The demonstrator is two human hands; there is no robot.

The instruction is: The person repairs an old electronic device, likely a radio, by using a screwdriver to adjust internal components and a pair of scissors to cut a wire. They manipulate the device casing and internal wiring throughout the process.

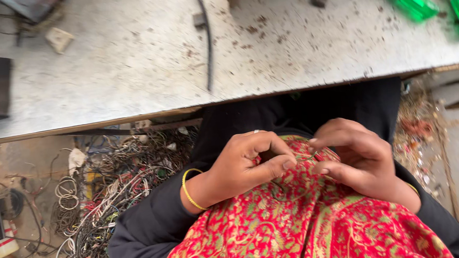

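**Wire work in lap: mid-step, most of the pile untouched**

Left hand [244, 162] and right hand [354, 156] meet over the red patterned cloth [297, 225], fingers curled narrow, pinching a thin wire [307, 156] between them at frame centre. Too small to tell whether it's being stripped or twisted. Yellow bangle [189, 191] on left wrist.

Judgement: one piece in hand, nothing visibly finished. Tangled wire heap [112, 198] on the floor at 8 o'clock looks unsorted. Worn bench top [131, 61] at 12 o'clock; green tools [408, 2] at 1 o'clock lie unused, well apart.
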